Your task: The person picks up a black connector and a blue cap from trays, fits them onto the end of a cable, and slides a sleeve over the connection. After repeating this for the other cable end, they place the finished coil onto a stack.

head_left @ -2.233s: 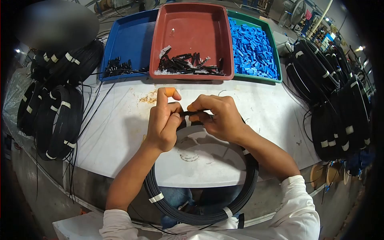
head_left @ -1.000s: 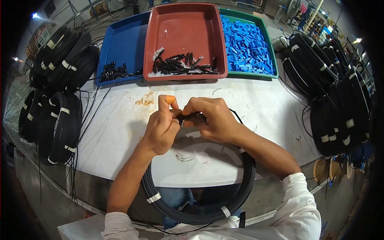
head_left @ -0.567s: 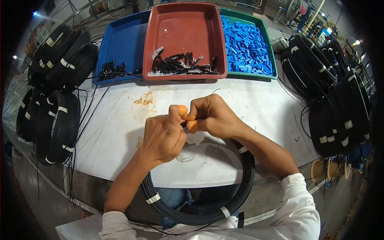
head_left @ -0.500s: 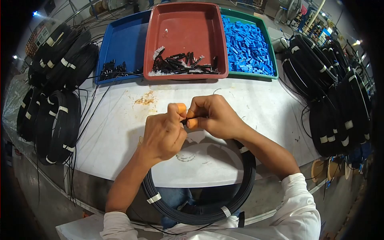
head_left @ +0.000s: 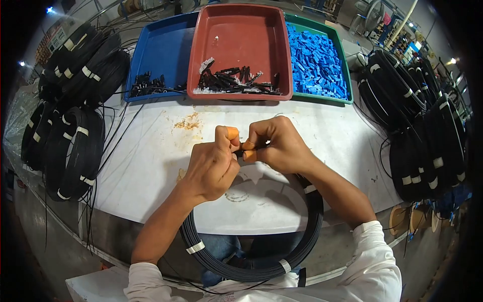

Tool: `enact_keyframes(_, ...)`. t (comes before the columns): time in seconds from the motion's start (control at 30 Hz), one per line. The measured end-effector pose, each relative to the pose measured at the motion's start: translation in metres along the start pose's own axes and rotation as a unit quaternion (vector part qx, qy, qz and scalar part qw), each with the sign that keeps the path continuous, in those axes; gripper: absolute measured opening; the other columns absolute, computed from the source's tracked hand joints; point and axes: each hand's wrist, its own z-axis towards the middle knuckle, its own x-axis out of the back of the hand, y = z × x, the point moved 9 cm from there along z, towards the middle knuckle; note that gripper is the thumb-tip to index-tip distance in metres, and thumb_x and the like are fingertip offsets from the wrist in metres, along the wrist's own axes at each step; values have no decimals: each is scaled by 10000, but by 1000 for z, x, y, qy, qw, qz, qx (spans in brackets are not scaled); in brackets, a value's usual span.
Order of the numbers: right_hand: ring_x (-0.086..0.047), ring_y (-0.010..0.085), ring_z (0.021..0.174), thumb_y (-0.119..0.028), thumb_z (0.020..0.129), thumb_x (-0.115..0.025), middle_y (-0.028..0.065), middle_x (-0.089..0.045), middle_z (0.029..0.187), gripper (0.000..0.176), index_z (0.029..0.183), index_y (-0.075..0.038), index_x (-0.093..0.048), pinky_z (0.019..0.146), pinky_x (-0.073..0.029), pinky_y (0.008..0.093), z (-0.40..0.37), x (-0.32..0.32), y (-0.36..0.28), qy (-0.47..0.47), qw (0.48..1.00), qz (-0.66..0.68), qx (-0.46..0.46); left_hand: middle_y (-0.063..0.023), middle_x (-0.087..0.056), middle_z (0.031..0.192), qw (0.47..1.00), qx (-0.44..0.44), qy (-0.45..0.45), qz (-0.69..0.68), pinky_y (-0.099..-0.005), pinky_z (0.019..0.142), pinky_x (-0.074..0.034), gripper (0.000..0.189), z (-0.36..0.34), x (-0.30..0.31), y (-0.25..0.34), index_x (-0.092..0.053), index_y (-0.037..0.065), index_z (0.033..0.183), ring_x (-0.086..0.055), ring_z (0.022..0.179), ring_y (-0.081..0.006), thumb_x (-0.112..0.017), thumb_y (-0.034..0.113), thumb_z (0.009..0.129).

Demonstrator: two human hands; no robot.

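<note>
My left hand (head_left: 214, 168) and my right hand (head_left: 282, 146) meet above the table, both closed in a pinch. Between their fingertips is a small black piece (head_left: 239, 153), mostly covered by the fingers, so its exact kind cannot be made out. Orange coverings wrap some of the fingertips on both hands. Below my forearms, a coil of black cable (head_left: 314, 214) bound with white tape lies partly on the table's front edge and partly over my lap.
A blue tray (head_left: 163, 48) and a red tray (head_left: 241, 40) hold black parts; a green tray (head_left: 347, 83) holds many blue pieces. Taped black cable coils (head_left: 75, 151) hang at the left, with more coils (head_left: 410, 156) at the right. Brown residue marks the white table (head_left: 146, 136).
The whole view has shifted slightly, with trays and hands appearing a little further right. My hands stay pinched together around the small black piece, with their hold barely altered.
</note>
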Motion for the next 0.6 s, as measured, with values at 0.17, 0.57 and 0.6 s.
enact_keyframes(0.17,-636,161,635,46,711,-773,129,-709,741,141,795,15,-664,588,-490,348,2,-3,2,-14,998,45,49,-171,-615,793,999,35,7,-23,-422,670,-518,332,1,1,-14,-365,-26,1133,-659,693,-373,-487,41,832)
enact_keyframes(0.57,-695,282,703,101,686,-703,102,-683,696,178,812,-18,-662,599,-546,362,-18,-2,-32,99,954,-146,242,-176,-579,795,999,-14,29,-24,-396,683,-509,339,0,5,-10,-307,14,1139,-614,636,-365,-466,29,841)
enact_keyframes(0.6,-675,277,664,89,685,-704,96,-676,674,179,822,-22,-670,573,-530,367,-15,-2,-27,103,971,-77,204,-174,-586,805,999,20,1,-45,-389,690,-512,336,0,3,-15,-304,13,1135,-624,651,-345,-462,23,838)
